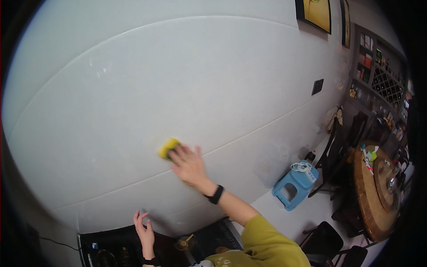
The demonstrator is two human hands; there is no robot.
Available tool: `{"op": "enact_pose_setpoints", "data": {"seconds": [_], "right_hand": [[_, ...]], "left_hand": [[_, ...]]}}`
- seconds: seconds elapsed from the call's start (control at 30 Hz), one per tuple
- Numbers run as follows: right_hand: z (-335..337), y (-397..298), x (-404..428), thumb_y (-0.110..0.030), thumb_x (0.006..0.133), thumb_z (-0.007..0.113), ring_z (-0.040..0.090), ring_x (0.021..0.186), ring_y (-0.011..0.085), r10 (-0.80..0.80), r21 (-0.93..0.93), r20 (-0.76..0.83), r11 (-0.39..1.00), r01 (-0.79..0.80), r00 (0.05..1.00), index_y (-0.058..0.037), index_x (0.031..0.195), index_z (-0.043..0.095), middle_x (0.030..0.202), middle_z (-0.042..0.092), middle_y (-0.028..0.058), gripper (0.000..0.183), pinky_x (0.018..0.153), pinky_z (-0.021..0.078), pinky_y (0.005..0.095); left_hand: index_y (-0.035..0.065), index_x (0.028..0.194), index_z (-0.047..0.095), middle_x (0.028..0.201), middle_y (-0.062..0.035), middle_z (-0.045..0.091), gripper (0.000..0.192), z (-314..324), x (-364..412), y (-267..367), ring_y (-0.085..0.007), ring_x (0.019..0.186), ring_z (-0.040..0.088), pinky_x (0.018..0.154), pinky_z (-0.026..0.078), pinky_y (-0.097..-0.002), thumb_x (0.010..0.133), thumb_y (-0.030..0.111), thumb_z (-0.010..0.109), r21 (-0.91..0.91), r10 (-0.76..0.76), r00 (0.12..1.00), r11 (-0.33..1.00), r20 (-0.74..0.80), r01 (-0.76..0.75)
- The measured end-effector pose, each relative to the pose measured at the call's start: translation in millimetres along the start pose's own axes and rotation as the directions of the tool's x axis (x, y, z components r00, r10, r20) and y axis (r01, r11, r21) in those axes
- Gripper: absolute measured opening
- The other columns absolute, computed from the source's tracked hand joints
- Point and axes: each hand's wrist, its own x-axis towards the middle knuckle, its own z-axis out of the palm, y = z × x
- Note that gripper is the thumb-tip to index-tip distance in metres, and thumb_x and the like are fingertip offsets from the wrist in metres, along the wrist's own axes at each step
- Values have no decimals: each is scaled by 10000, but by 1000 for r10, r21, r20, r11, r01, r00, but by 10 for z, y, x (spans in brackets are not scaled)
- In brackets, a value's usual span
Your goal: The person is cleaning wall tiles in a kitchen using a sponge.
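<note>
My right hand, with a black band at the wrist, presses a yellow sponge with a dark layer flat against the white wall panel. The fingers lie over the sponge's right part, just above a horizontal seam, and both look slightly blurred. Lower left, my left hand is raised in front of the wall with its fingers apart and nothing in it. It also has a black band at the wrist.
A dark cabinet top with objects lies below my left hand. On the right are a blue plastic stool bearing a coiled white power strip, a dark bottle, dark chairs and a round table. A black wall switch and framed pictures are higher up.
</note>
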Motion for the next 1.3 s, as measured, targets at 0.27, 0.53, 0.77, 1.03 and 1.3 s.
{"op": "enact_pose_setpoints", "data": {"seconds": [0.27, 0.53, 0.77, 1.03, 1.3], "right_hand": [[-1458, 2178, 546, -385, 966, 310, 80, 1396, 307, 707, 523, -659, 677, -518, 258, 6, 1432, 122, 1505, 94, 184, 636, 1120, 51, 435], [-134, -167, 289, -371, 886, 489, 273, 1338, 305, -205, -65, -106, 978, 199, 973, -148, 1400, 331, 1444, 317, 125, 582, 1072, 167, 555], [-488, 1702, -75, -341, 984, 284, 36, 1397, 312, 648, 386, -611, 746, -543, 456, 76, 1410, 63, 1494, 47, 230, 636, 1135, 38, 380], [-967, -870, 1623, -257, 911, 463, 118, 1386, 336, -38, -37, -696, 999, 17, 717, -79, 1442, 196, 1496, 172, 151, 620, 1113, 83, 491], [38, -529, 338, -247, 814, 543, 255, 1351, 203, -187, -97, 203, 973, 210, 961, -259, 1283, 493, 1389, 404, 5, 472, 1090, 157, 501]], "left_hand": [[30, 968, 593, 1264, -192, 453, 243, -21, -270, -395, -348, 1178, 441, 986, 339, -391, 753, -62, 526, -56, -75, 992, 996, -106, 69], [59, 985, 601, 1268, -184, 453, 225, 91, -8, 62, -343, 1180, 439, 939, 366, -374, 780, -12, 539, -47, -60, 998, 997, -12, 59], [70, 985, 615, 1220, -185, 487, 199, -66, -211, -165, -355, 1144, 467, 942, 388, -399, 799, 31, 558, -23, -2, 999, 1000, -50, 0], [63, 965, 615, 1121, -175, 558, 174, -39, -222, -125, -350, 1064, 525, 906, 423, -392, 803, 34, 556, -102, 10, 996, 995, -85, -19], [64, 990, 608, 1158, -163, 547, 176, 33, -177, -78, -352, 1082, 514, 909, 416, -392, 819, 67, 566, -205, 107, 994, 973, -8, -107]]}}
